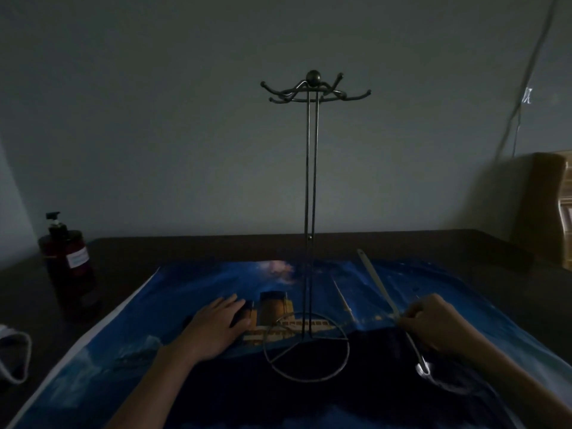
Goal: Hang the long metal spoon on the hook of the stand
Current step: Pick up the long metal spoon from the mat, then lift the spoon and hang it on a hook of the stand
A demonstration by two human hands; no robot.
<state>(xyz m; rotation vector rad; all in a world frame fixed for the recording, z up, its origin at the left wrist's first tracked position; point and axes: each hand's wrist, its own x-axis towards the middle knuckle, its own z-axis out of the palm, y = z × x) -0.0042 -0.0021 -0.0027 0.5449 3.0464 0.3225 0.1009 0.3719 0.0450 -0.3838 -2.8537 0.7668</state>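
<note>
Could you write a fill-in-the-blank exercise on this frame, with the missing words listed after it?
1. The long metal spoon is gripped by the ____ hand.
2. The left hand rests flat on the ____ poster.
3. The hooks at the top of the stand hold ____ utensils.
4. The dark pump bottle stands to the ____ of the poster.

Missing words: right; blue; no; left

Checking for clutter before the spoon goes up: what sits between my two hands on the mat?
In the head view, the stand's ring base stands on the printed mat between the left hand and the right hand, which grips the spoon. Nothing else lies there.
</note>
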